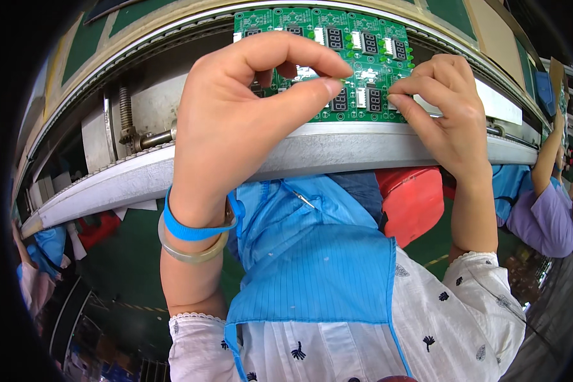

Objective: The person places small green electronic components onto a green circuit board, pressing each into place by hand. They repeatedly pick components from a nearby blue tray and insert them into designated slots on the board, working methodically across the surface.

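A green circuit board panel (389, 75) lies across the rails in front of me. It carries several small dark digit displays (369, 43), white connectors (361, 98) and green LEDs (411, 57). My left hand (226, 118) arches over the panel's left part, thumb and index finger brought together in a pinch. A tiny greenish bit shows at those fingertips; its kind is unclear. At the panel's near right corner, my right hand (449, 108) is also pinched, fingertips close to a display. Whatever it grips is hidden by the fingers.
A metal conveyor rail (337, 143) runs between my body and the panel, with a chain along the far rail. A threaded metal rod (125, 114) stands at left. A red stool (414, 200) is below. Other people are at both sides, one in a purple sleeve (544, 219).
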Motion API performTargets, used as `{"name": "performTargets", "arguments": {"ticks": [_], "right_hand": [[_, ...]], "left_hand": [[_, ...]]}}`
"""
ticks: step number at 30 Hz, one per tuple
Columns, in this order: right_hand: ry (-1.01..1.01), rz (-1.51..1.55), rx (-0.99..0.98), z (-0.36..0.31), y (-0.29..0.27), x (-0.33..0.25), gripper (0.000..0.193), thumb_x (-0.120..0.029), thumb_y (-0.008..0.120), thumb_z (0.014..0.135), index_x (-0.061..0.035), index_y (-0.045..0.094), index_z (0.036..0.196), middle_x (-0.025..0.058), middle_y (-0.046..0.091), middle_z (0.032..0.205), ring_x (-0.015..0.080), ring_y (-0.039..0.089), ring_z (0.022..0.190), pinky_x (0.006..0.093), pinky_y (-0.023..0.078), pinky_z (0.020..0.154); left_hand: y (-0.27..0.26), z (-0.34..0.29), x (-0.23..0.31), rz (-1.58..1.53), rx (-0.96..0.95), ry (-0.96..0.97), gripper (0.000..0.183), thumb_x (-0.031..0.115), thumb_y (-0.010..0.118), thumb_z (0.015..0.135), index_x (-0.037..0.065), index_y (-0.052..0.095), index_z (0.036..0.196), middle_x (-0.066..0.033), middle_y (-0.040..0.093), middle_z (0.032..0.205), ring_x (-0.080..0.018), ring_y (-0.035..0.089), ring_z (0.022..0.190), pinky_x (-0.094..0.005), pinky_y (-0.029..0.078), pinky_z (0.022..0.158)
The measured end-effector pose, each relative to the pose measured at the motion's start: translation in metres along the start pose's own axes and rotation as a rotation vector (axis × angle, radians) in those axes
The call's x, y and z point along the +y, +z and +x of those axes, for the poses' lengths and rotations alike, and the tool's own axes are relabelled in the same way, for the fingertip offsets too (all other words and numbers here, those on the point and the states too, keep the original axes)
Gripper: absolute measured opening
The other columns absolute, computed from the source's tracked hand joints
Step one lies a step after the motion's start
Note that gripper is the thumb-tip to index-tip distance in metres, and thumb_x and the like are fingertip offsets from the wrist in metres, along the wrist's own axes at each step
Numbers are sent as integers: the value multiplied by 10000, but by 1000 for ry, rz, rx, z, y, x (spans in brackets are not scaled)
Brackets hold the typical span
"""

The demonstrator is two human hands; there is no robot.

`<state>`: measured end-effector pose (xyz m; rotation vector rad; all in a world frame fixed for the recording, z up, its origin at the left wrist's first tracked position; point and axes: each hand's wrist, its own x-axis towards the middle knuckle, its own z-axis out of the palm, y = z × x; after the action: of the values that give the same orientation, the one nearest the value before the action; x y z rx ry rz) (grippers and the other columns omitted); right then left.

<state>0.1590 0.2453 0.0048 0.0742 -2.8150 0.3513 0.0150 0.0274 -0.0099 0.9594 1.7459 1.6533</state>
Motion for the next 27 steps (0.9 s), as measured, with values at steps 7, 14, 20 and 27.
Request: {"name": "performTargets", "arguments": {"ticks": [7, 14, 20, 27], "right_hand": [[-10, -34, -9, 2, -1, -6, 108, -114, 784, 744, -98, 727, 834, 24, 627, 851, 258, 574, 943, 388, 439, 848], [-4, 2, -15, 3, -1, -3, 92, -100, 778, 757, -87, 726, 831, 37, 628, 837, 264, 572, 916, 384, 454, 824], [1, 32, -24, 3, 1, -2, 91, -98, 779, 759, -78, 726, 831, 41, 632, 835, 263, 569, 902, 381, 457, 816], [0, -4, -27, 4, 2, -4, 91, -102, 778, 763, -81, 721, 831, 38, 629, 838, 259, 568, 907, 383, 449, 830]], "left_hand": [[-4, 0, -6, 8, -14, 90, 166, -68, 669, 871, -25, 716, 1024, -55, 705, 998, -92, 628, 905, -215, 475, 793], [-3, -1, -16, -172, 5, 99, 156, -36, 681, 889, -15, 721, 1039, -34, 701, 980, -71, 615, 888, -205, 462, 787], [4, -3, -4, -202, 104, -23, 109, -21, 709, 856, -38, 740, 959, -97, 723, 920, -117, 653, 849, -249, 509, 761], [3, -2, -3, -208, 104, -42, 125, -37, 711, 851, -29, 744, 972, -98, 725, 942, -123, 657, 866, -254, 515, 787]]}}
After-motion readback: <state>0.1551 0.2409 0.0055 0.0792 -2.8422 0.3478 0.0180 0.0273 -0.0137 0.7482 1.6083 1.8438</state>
